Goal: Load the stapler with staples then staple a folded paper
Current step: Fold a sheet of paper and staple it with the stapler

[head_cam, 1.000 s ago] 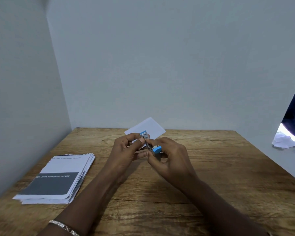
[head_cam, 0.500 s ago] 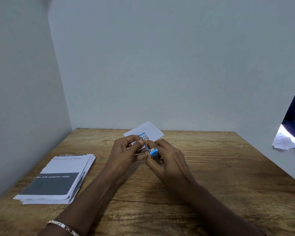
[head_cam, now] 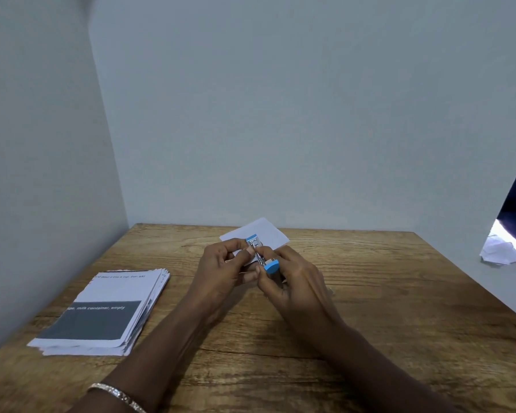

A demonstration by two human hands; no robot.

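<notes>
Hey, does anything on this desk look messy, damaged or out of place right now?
Only small things: the paper stack at the table's left has ragged, unevenly fanned edges. Both hands hold the small blue stapler opened over the folded paper. Nothing looks spilled.

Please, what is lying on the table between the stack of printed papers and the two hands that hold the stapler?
Nothing: the head view shows only bare wooden table between the stack of printed papers and the left hand, which with the right hand holds the stapler.

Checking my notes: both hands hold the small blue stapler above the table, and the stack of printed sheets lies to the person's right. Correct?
Not quite. The head view shows the stack of printed sheets on the person's left. Both the left hand and right hand do hold the stapler.
</notes>
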